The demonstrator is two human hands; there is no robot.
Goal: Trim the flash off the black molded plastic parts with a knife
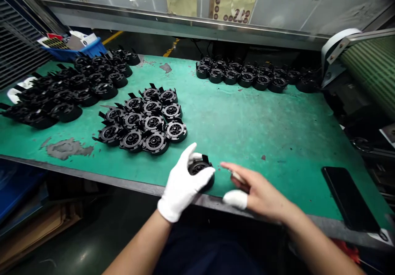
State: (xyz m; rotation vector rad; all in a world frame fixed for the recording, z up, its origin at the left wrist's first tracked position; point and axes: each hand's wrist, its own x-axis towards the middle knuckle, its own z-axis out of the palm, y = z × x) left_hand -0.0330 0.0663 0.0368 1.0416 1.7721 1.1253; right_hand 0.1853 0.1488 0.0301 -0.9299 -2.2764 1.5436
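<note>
My left hand (182,180), in a white glove, is closed around a round black plastic part (200,169) near the front edge of the bench. Thumb and fingers lie on either side of the part, and a tab sticks up from its far rim. Just to the right is my right hand (256,188), bare except for a white cover on the thumb. Its index finger stretches toward the part without touching it, and the thumb stands apart. The other fingers curl under, slightly blurred; a small pale patch there is too unclear to name.
On the green bench top (240,127), a cluster of similar black parts (154,123) sits left of centre. More stand at the far left (77,82) and in rows at the back (247,77). A phone (350,199) lies at right; a blue bin (74,53) stands back left.
</note>
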